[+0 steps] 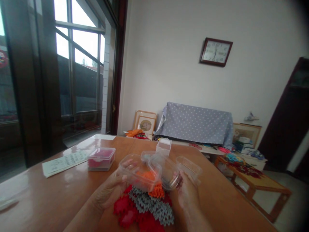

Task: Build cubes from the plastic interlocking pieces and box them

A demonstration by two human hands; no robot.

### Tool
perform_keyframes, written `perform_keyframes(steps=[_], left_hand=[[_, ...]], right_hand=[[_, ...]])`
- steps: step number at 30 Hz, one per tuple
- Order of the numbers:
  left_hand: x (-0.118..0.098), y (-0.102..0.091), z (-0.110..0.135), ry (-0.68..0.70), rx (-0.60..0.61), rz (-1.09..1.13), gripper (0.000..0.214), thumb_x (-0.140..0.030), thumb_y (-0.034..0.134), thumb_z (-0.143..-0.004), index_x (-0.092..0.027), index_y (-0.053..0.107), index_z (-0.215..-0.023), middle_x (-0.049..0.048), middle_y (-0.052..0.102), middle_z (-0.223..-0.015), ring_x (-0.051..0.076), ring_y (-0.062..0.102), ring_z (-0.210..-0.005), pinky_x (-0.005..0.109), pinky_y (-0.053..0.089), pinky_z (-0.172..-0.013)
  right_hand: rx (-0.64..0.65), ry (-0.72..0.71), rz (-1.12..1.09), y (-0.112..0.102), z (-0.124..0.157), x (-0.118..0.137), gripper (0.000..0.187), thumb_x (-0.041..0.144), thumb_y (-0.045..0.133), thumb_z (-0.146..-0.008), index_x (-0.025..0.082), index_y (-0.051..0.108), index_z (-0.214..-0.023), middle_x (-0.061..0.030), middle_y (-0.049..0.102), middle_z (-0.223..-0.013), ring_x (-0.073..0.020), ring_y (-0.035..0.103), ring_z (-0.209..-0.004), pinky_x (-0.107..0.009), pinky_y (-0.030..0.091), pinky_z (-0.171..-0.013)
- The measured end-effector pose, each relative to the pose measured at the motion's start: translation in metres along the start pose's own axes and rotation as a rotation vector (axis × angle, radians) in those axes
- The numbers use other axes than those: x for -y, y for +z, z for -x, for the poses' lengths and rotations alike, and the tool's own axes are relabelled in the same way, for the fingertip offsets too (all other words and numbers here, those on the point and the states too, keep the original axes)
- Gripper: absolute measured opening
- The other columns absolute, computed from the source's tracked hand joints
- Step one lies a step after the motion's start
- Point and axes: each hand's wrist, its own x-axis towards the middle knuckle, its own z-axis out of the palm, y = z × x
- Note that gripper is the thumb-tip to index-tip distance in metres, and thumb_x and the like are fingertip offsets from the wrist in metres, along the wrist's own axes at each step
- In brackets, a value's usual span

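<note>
My left hand [112, 190] grips the side of a clear plastic container [137, 182], tilted above the table. With its fingers on the rim, my right hand [189, 191] holds a second clear plastic piece [169, 175], either a container or a lid; I cannot tell which. The two pieces overlap in view. Just below them lie crocheted pieces: an orange one [158, 190] partly seen through the plastic, a grey lacy one [154, 206] and a red one [126, 214] underneath. Another clear tray or lid [189, 166] rests behind my right hand.
On the brown table [72, 199] stand a lidded box with pink contents [101, 159], a written sheet [65, 163] and a small clear box [164, 146]. A low wooden bench [267, 185] is at the right. A dotted cloth [198, 122] covers something by the wall.
</note>
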Motion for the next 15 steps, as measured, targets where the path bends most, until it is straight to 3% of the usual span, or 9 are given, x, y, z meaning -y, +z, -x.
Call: perform_keyframes(steps=[4, 10, 15], left_hand=[[0.000, 0.002, 0.000, 0.026, 0.015, -0.003, 0.072, -0.025, 0.066, -0.087, -0.033, 0.036, -0.152, 0.0063, 0.050, -0.151, 0.027, 0.040, -0.143, 0.046, 0.017, -0.124], [0.006, 0.010, 0.002, 0.056, 0.054, -0.004, 0.077, -0.028, 0.071, -0.084, -0.032, 0.036, -0.152, 0.0078, 0.046, -0.153, 0.029, 0.037, -0.144, 0.047, 0.015, -0.123], [0.007, 0.018, 0.004, 0.027, 0.093, 0.000, 0.071, -0.025, 0.072, -0.082, -0.030, 0.044, -0.147, 0.0094, 0.042, -0.155, 0.033, 0.034, -0.145, 0.050, 0.021, -0.120]], right_hand=[[-0.008, 0.125, -0.061, -0.003, -0.002, -0.002, 0.027, 0.034, 0.080, -0.071, 0.019, 0.064, -0.087, -0.0026, 0.075, -0.076, -0.0151, 0.070, -0.067, -0.022, 0.056, -0.057], [0.102, 0.299, -0.062, 0.000, 0.006, -0.011, 0.024, 0.028, 0.082, -0.073, 0.017, 0.066, -0.087, -0.0053, 0.076, -0.077, -0.0126, 0.069, -0.062, -0.018, 0.055, -0.051], [0.170, 0.363, -0.083, 0.007, 0.017, -0.012, 0.022, 0.025, 0.083, -0.072, 0.018, 0.068, -0.087, -0.0019, 0.073, -0.071, -0.0121, 0.067, -0.057, -0.019, 0.056, -0.050]])
